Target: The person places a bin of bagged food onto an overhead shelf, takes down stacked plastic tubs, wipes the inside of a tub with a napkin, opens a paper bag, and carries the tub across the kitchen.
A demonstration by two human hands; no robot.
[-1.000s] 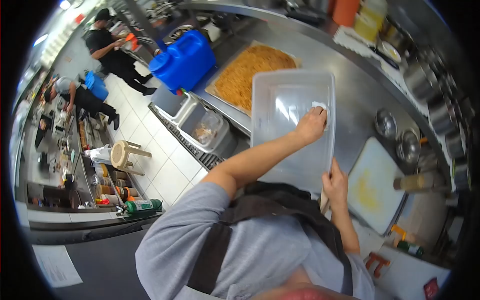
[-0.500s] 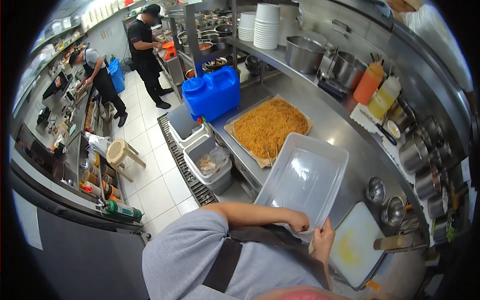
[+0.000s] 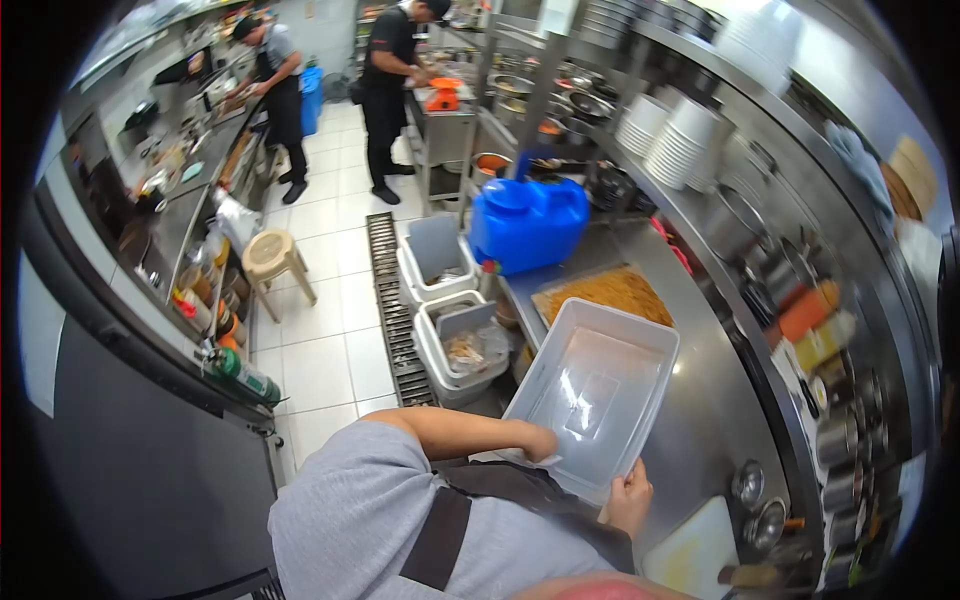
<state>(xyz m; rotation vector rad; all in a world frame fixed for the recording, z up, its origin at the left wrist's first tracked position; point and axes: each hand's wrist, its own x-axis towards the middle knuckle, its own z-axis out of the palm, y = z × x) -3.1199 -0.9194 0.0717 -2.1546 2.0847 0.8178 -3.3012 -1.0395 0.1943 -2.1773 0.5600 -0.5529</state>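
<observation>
A clear plastic container (image 3: 625,415), shallow and rectangular, is tilted in front of me above the steel counter, its inside bare. My right hand (image 3: 628,500) grips its near right corner, fingers closed on the rim. My left hand (image 3: 540,442) is closed at its near left side; a small whitish, cloth-like piece shows below the knuckles, too blurred to name. Beyond the container lies a tray of orange-brown rice-like food (image 3: 610,297), partly hidden behind it.
A blue jerrycan (image 3: 525,225) stands at the counter's left edge above two grey bins (image 3: 465,345). A stained cutting board (image 3: 690,555) and metal bowls (image 3: 765,522) are at the right. Two co-workers (image 3: 385,90) stand farther back; a plastic stool (image 3: 275,255) is on the floor.
My view has swung left and up. My left hand has moved left along the container's near side, while my right hand keeps its hold on the rim. The container now covers more of the food tray.
</observation>
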